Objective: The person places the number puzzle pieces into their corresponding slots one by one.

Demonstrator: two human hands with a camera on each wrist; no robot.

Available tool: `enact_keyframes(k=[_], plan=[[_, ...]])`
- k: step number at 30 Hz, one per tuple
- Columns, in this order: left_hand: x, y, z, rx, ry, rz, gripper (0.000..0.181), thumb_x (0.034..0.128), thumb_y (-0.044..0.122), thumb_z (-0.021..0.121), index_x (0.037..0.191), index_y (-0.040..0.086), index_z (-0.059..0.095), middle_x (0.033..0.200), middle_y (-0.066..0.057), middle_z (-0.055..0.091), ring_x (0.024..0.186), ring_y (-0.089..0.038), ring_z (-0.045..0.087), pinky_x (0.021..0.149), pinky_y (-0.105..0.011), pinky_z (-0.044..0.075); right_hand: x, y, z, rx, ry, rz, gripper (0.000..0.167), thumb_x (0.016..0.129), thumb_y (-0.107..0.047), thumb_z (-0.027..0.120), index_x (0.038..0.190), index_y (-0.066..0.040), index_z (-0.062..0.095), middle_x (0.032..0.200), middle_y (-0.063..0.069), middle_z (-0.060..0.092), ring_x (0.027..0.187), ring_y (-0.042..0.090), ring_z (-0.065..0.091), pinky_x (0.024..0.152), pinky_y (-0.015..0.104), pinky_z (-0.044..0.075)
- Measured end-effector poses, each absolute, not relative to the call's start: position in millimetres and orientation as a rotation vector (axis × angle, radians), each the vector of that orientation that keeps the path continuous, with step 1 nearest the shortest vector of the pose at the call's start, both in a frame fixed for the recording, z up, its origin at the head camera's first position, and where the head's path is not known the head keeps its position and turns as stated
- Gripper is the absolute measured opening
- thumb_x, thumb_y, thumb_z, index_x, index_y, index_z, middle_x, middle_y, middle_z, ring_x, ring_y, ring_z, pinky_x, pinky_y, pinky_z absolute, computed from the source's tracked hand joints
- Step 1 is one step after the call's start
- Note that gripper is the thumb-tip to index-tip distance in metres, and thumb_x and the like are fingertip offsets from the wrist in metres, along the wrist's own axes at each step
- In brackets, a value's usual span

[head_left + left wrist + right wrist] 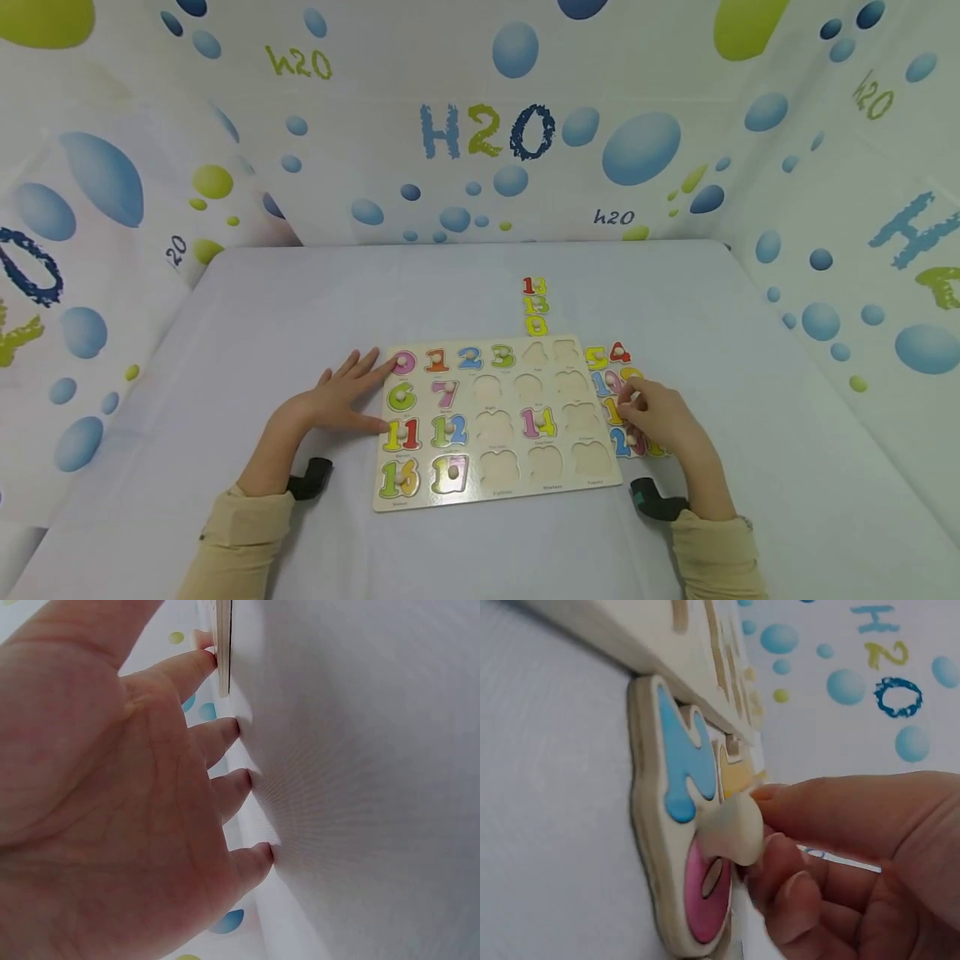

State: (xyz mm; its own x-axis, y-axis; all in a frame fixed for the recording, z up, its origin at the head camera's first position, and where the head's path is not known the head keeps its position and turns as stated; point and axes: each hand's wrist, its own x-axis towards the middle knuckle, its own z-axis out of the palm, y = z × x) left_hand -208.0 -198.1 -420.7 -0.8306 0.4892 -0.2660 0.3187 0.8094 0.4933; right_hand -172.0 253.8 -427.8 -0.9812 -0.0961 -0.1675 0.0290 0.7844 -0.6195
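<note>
A wooden number puzzle board [480, 492] lies flat with several knobbed number pieces in its recesses. My left hand [337, 398] rests at its left side, fingers spread; the index finger reaches the pink 0 [405, 362] and the thumb touches the edge near the 11 [400, 435]. In the left wrist view, the other fingertips of the left hand [150, 795] touch the cloth. My right hand [663, 417] is over loose pieces right of the board, thumb and fingers curled close together. In the right wrist view, the knob of the 20 piece [681, 772] hides what lies between the right hand's fingertips.
Loose pieces lie along the board's right edge, among them a 5 [596, 358] and a red 4 [619, 353]. Beyond the board stands a column of pieces, topped by a 13 [535, 286]. White cloth [315, 292] covers the table; printed curtains surround it.
</note>
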Motion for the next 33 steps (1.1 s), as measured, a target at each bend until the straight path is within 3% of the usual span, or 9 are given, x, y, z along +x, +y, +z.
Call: enact_keyframes(k=[10,21,24,28,33], plan=[[-207,-197,-423,0.604,2.609,0.605,0.097,0.0757,0.048,0.073,0.149,0.009,0.022,0.152,-0.025,0.006,0.136,-0.045,-0.003,0.100,-0.067,0.000,-168,227,-429,-0.286,2.650,-1.211,0.009,0.089,-0.009,0.065,0.089,-0.005,0.057,0.060,0.001,0.054,0.051,0.015,0.052,0.045,0.025,0.044],[-208,-198,-423,0.594,2.621,0.610,0.097,0.0751,0.049,0.073,0.149,0.010,0.023,0.152,-0.023,0.006,0.136,-0.044,-0.004,0.100,-0.067,-0.001,-168,210,-434,-0.241,2.673,-1.155,0.009,0.086,-0.004,0.065,0.083,-0.004,0.057,0.057,0.000,0.054,0.047,0.014,0.052,0.044,0.026,0.046],[-208,-198,-423,0.584,2.615,0.611,0.098,0.0750,0.049,0.073,0.149,0.011,0.022,0.152,-0.023,0.006,0.136,-0.044,-0.004,0.101,-0.066,-0.001,-167,218,-430,-0.318,2.641,-1.170,0.007,0.089,-0.006,0.063,0.094,-0.003,0.060,0.061,0.001,0.056,0.052,0.016,0.054,0.048,0.027,0.047],[-209,-197,-424,0.583,2.602,0.620,0.098,0.0752,0.049,0.073,0.149,0.011,0.021,0.152,-0.022,0.005,0.136,-0.043,-0.006,0.101,-0.065,-0.003,-162,250,-416,-0.329,2.678,-1.201,0.020,0.094,-0.011,0.058,0.112,-0.002,0.059,0.066,0.003,0.055,0.057,0.020,0.052,0.051,0.027,0.044],[-209,-199,-425,0.581,2.607,0.612,0.098,0.0748,0.049,0.073,0.149,0.011,0.022,0.153,-0.022,0.005,0.137,-0.042,-0.006,0.101,-0.066,-0.002,-151,294,-409,-0.173,2.677,-1.079,0.016,0.094,-0.015,0.058,0.105,-0.004,0.060,0.062,0.003,0.052,0.055,0.020,0.049,0.051,0.027,0.039]])
